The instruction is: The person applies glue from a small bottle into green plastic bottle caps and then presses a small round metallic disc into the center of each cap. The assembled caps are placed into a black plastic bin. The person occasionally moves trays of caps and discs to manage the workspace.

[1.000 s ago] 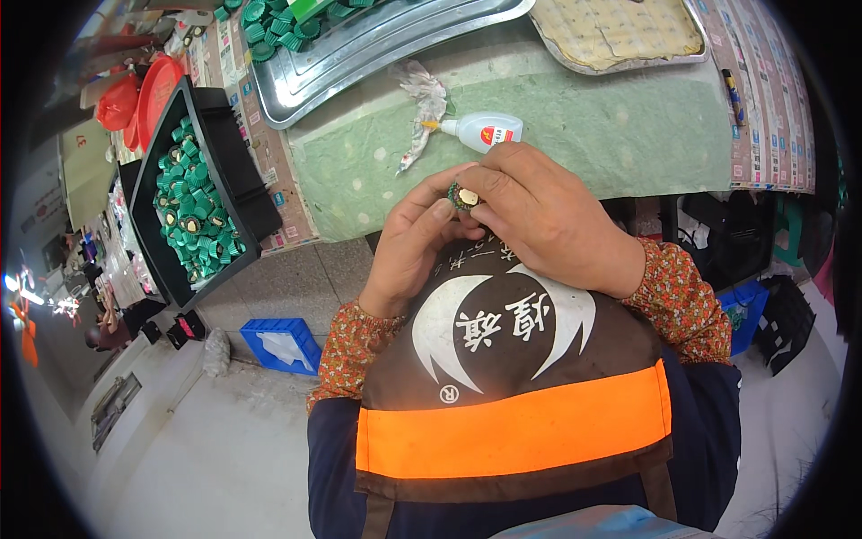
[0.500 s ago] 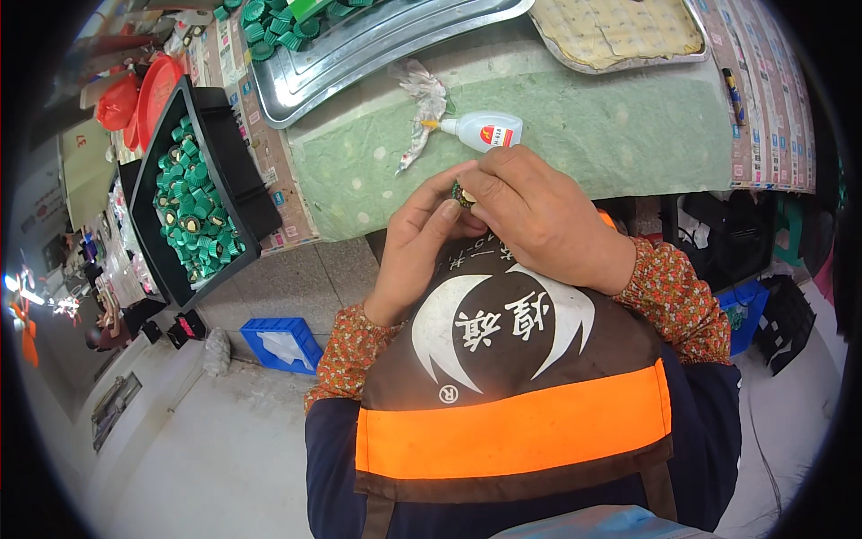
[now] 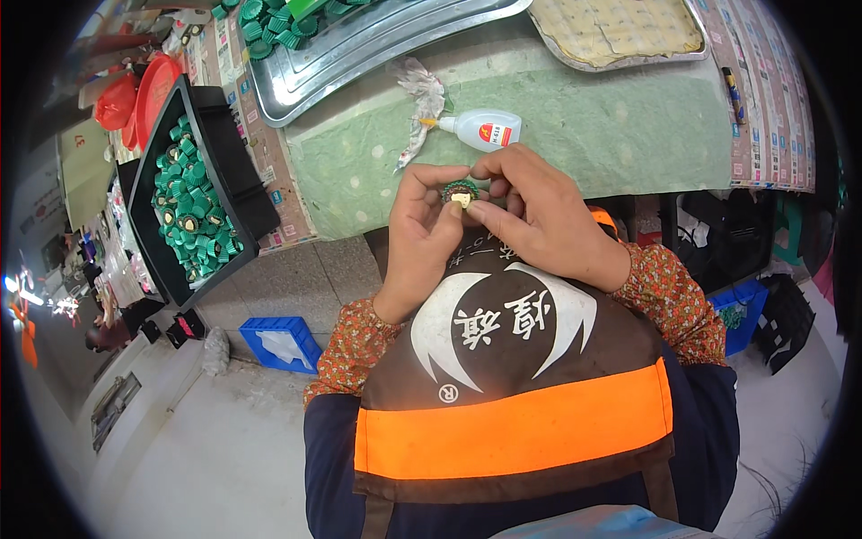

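My left hand (image 3: 422, 238) and my right hand (image 3: 539, 216) meet in front of my chest, just at the near edge of the green cloth (image 3: 628, 135). Together they pinch a small green ribbed cap (image 3: 459, 191) with a pale yellowish piece set in its middle. My left fingers hold the cap from the left. From the right, my other thumb and forefinger press on the pale piece. A small white glue bottle (image 3: 480, 128) with a red label lies on the cloth just beyond my hands, nozzle pointing left.
A black crate (image 3: 220, 153) full of green caps stands at the left. Two metal trays sit at the back, one (image 3: 359, 54) with green caps, one (image 3: 628, 40) with a yellowish sheet. A crumpled clear wrapper (image 3: 420, 99) lies by the bottle. Blue bins (image 3: 280, 341) stand on the floor.
The cap has been turned between my fingers and my hands have shifted slightly; they stay together at the same place.
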The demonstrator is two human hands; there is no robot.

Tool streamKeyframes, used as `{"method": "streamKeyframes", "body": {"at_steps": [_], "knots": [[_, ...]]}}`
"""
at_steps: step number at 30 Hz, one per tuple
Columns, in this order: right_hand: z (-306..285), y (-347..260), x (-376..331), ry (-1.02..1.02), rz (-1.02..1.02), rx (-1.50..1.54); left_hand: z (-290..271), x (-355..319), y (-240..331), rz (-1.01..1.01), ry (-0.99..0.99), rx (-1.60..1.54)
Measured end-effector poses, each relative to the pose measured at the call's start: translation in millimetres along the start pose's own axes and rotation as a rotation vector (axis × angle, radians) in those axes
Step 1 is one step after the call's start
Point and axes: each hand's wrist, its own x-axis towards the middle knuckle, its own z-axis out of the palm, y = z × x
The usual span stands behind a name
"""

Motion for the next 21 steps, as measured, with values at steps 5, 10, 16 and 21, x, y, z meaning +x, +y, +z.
{"method": "streamKeyframes", "body": {"at_steps": [5, 10, 16, 21], "knots": [[3, 9, 1, -0.013, 0.074, 0.085, 1, -1, -4, 0.016, -0.020, 0.070], [4, 11, 0, -0.027, 0.193, 0.334, -3, -1, 0, -0.167, -0.057, -0.241], [16, 16, -3, -0.051, 0.240, 0.437, -4, -3, -13, -0.088, -0.053, -0.310], [21, 14, -4, -0.019, 0.205, 0.357, -7, -2, -22, -0.019, -0.038, -0.316]]}}
